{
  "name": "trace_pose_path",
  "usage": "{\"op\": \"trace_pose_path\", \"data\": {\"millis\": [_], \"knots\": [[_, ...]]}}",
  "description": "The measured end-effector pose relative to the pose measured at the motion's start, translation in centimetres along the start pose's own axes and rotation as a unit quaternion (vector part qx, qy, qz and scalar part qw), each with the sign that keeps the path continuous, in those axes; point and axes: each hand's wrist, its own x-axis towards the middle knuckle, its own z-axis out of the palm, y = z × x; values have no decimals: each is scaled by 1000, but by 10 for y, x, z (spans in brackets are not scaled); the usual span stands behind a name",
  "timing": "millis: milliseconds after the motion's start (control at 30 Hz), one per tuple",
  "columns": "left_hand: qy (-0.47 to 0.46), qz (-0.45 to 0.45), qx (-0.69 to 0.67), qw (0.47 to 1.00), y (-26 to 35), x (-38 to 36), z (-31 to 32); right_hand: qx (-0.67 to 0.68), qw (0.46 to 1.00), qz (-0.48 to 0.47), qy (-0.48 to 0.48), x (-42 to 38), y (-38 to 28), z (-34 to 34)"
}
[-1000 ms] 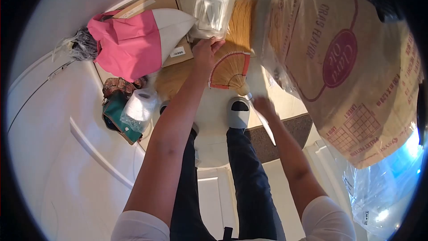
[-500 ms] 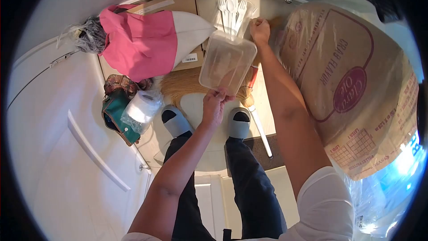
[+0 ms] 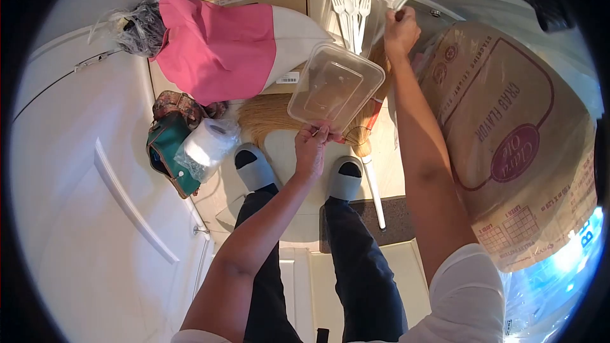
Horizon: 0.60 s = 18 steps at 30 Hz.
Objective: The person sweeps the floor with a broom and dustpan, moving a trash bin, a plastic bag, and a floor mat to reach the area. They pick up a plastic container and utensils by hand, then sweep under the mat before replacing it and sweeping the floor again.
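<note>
A clear plastic lid [image 3: 337, 86] is pinched along its near edge by my left hand [image 3: 310, 152]. Just beyond it, several white plastic forks [image 3: 351, 19] lie side by side in a clear tray, whose near part is covered by the lid. My right hand [image 3: 401, 33] is raised to the right of the forks with its fingers curled closed. A small white piece [image 3: 398, 3] shows right above those fingertips; I cannot tell what it is.
A brown carton in clear wrap [image 3: 508, 133] bulges along the right side. A broom [image 3: 372, 171] lies on the floor beyond my slippers [image 3: 254, 168]. At left are a pink and white cloth [image 3: 219, 44], a green bag [image 3: 168, 149] and a wrapped white roll [image 3: 206, 146].
My right hand has moved up and right, away from the tray's side, and the white piece now shows at its fingertips. My left hand still holds the lid, now turned slightly. The view has shifted.
</note>
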Motion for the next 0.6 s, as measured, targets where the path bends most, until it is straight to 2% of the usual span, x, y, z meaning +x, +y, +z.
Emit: {"op": "trace_pose_path", "data": {"millis": [67, 133, 200, 233, 267, 300, 333, 400, 467, 500, 533, 567, 600], "knots": [[-6, 16, 4, 1000, 1, 0, 4, 80, 989, -72, -103, -4, -5, 3], [-10, 25, 31, 999, 2, 4, 12, 144, 965, -21, -220, -11, -7, 17], [-11, 33, 31, 999, 4, 12, 25, 66, 959, -85, -264, -6, 6, 19], [-12, 40, 32, 999, 4, 16, 33, 65, 959, -85, -262, -4, 6, 6], [-13, 38, 32, 999, 3, 21, 40, 175, 945, 18, -276, -4, 4, -16], [-3, 23, 37, 999, 1, 29, 49, 281, 909, 119, -283, -6, 3, -36], [8, 8, 42, 999, -1, 36, 58, 280, 910, 116, -283, -12, 6, -52], [6, 13, 7, 1000, -15, 52, 76, 520, 757, 244, -312, -25, 11, -77], [5, 20, -27, 999, -18, 67, 95, 493, 776, 191, -343, -39, 20, -73], [10, -20, -20, 1000, -17, 72, 104, 504, 789, 176, -305, -46, 22, -60], [16, -61, -11, 998, -15, 79, 109, 504, 788, 177, -306, -45, 26, -50], [17, -60, -11, 998, -20, 96, 104, 503, 789, 201, -289, -40, 29, -38], [39, 100, 209, 972, -28, 119, 92, 503, 789, 225, -272, -35, 33, -24]]}}
